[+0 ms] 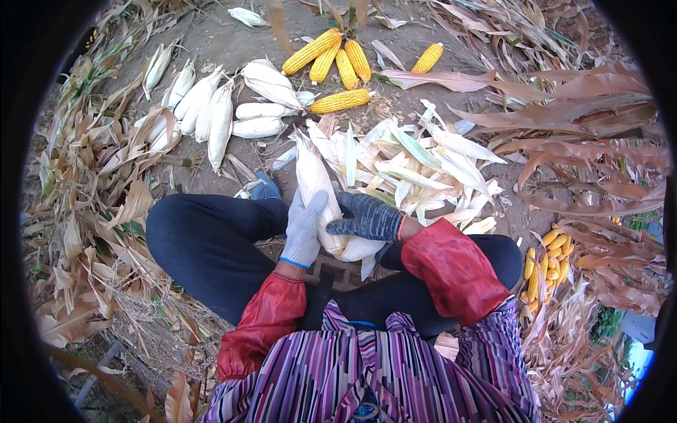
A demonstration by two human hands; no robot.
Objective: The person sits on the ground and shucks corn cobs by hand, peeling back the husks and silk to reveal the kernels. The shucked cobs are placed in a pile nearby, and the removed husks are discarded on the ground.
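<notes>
An ear of corn in its pale husk (316,180) is held between both hands above my crossed legs, its pointed end away from me. My left hand (304,227), in a light grey knit glove, grips its left side. On the right side my right hand (365,215), in a dark grey glove with an orange cuff, closes around it. A heap of stripped corn husks (412,164) lies just beyond my right hand. Unhusked ears (219,124) rest on the soil ahead to the left. Bare yellow corn cobs (341,100) lie straight ahead.
A pile of yellow cobs (550,259) sits beyond my right knee. Dry corn leaves (582,116) spread along the right side, and more dry stalks and leaves (84,211) cover the left. A single yellow cob (427,58) lies farther off, on bare soil.
</notes>
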